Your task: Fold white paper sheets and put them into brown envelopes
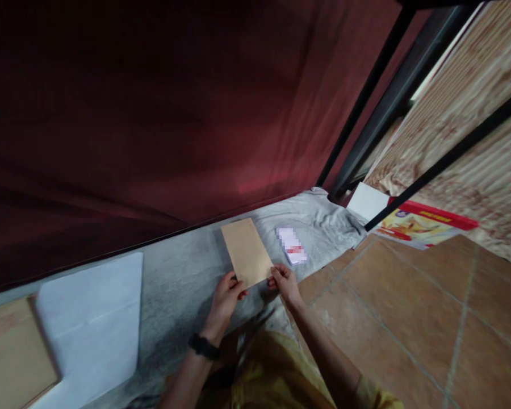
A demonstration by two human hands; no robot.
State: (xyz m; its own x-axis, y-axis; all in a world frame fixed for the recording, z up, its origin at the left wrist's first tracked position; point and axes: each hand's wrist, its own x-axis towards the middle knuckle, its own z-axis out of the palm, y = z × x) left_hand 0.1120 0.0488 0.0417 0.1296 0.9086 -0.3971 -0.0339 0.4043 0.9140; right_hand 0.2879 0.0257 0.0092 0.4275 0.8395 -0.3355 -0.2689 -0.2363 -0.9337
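A tan paper envelope (247, 250) is held up by its near edge, above a grey cloth-covered surface. My left hand (226, 296) pinches its near left corner between thumb and fingers, and a dark band circles that wrist. At the near right corner, my right hand (283, 283) grips the envelope the same way. Just right of the envelope, a small whitish-purple slip or packet (292, 246) with a red mark lies on the cloth; its print is blurred out.
To the left lie white sheets (97, 318) and a stack of brown envelopes or cardboard (15, 352). A dark red curtain (174, 125) hangs behind. Black metal poles (366, 96) slant at the right, near a colourful printed sheet (426, 223) on the tiled floor (392, 295).
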